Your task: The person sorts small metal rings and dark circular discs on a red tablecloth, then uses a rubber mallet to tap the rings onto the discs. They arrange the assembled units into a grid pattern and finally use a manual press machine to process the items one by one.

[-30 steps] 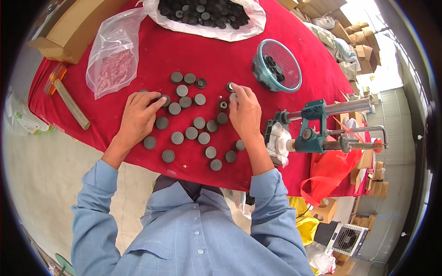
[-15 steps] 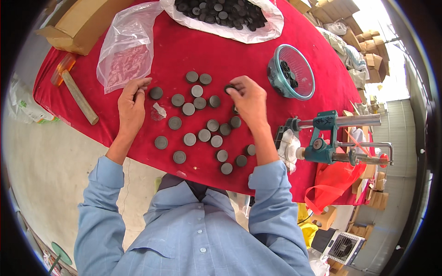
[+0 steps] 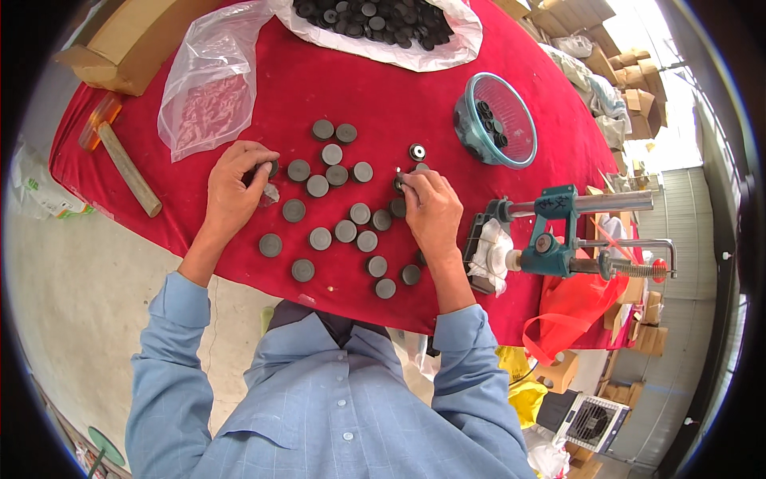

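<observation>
At left hand [image 3: 238,176], closes thumb and fingers about a dark disc [image 3: 274,169], likely for control by its rim; well apart, with right hand [image 3: 433,206], touches a dark piece [image 3: 397,185], cannot tell whether clamped. Between hands, has dark round caps [image 3: 345,231] spread singly, presumably for easy picking. Beyond right hand, has a teal basket [image 3: 516,118] near; farthest, a white sack [image 3: 468,37] opened, probably for access.

Shirt [image 3: 307,419] is lt blue w/ a faint pale check, small pale btns [image 3: 341,403] down the front, pkt [image 3: 267,427] on L side, sleeves [image 3: 169,375] w/ folded-back cuffs [image 3: 461,327], & trousers [image 3: 295,314] are dk.
</observation>
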Motion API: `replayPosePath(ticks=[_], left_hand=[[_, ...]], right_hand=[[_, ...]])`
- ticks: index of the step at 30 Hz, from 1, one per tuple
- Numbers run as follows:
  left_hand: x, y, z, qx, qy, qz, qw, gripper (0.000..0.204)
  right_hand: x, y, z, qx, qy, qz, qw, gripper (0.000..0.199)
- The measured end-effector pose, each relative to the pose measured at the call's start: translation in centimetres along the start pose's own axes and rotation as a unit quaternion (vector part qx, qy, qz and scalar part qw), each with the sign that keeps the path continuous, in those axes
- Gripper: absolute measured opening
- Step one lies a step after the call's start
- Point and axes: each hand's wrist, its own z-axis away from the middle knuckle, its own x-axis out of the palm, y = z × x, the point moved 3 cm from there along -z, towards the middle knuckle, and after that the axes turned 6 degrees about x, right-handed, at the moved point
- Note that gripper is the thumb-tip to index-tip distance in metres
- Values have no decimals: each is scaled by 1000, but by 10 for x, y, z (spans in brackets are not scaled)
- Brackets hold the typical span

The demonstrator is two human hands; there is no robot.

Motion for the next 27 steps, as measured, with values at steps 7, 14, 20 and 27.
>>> replayPosePath(ticks=[7, 14, 20, 27], left_hand=[[-3, -1, 3, -16, -1, -8, 1000, 19], [-2, 3, 2, -17, -5, -10, 1000, 19], [2, -6, 1, 14, 9, -7, 1000, 19], [0, -2, 0, -19, 2, 2, 1000, 18]], right_hand=[[1, -6, 14, -26, -25, 19, 999, 22], [4, -10, 31, -41, -20, 75, 996, 40], [-12, -7, 20, 15, -49, -3, 999, 34], [-77, 113, -128, 174, 72, 72, 980, 31]])
